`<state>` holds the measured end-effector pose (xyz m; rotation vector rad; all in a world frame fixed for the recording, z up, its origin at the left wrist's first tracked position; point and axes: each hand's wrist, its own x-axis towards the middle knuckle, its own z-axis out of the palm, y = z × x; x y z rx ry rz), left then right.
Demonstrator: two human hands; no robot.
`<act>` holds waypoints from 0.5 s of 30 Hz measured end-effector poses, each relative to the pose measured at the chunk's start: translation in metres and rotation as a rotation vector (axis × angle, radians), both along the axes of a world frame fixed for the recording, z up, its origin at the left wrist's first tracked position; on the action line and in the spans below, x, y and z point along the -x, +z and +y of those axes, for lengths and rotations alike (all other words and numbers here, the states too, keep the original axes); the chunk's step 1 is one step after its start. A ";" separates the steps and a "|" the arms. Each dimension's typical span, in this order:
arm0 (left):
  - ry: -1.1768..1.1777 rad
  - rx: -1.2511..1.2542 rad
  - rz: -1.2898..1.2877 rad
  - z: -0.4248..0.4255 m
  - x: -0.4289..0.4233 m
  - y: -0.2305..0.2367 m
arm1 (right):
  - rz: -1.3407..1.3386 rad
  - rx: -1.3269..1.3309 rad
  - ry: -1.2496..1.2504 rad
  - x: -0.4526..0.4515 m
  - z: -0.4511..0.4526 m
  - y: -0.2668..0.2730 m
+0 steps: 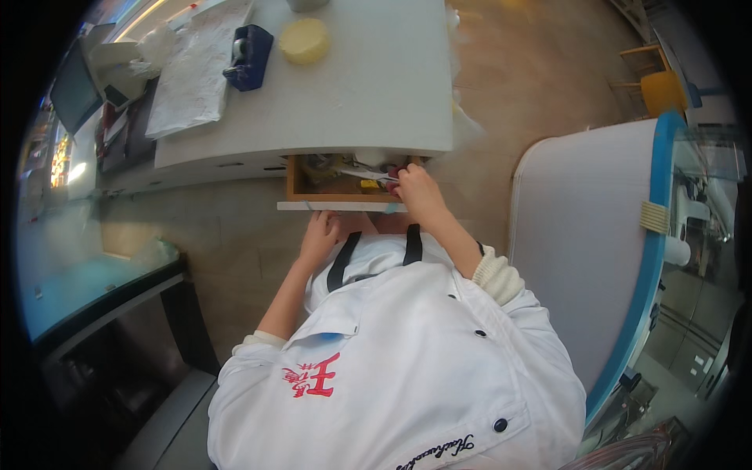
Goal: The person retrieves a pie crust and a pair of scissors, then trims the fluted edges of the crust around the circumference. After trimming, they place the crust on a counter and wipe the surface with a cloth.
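A shallow wooden drawer (292, 179) is pulled out beneath the white tabletop. My left hand (321, 229) rests its fingertips at the outer face of the white drawer front (346, 206). Over the drawer's right end, my right hand (416, 191) has its fingers on the dark red handles of a pair of scissors (370, 174), whose blades point left. A small yellow item (370, 185) lies in the drawer just below the blades. Other contents at the drawer's left are dim and hard to make out.
On the white table (376, 100) stand a navy tape dispenser (251, 57) and a round pale-yellow block (304, 40). A plastic-wrapped white slab (197, 70) lies left of them, near a monitor (76, 88). A white counter with a blue edge (637, 282) curves along my right.
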<state>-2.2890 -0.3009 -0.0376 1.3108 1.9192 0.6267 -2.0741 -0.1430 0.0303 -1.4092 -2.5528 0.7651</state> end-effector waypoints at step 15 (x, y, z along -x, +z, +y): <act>-0.001 -0.062 -0.071 0.073 0.017 -0.016 | 0.645 -0.116 -0.304 0.073 0.107 0.023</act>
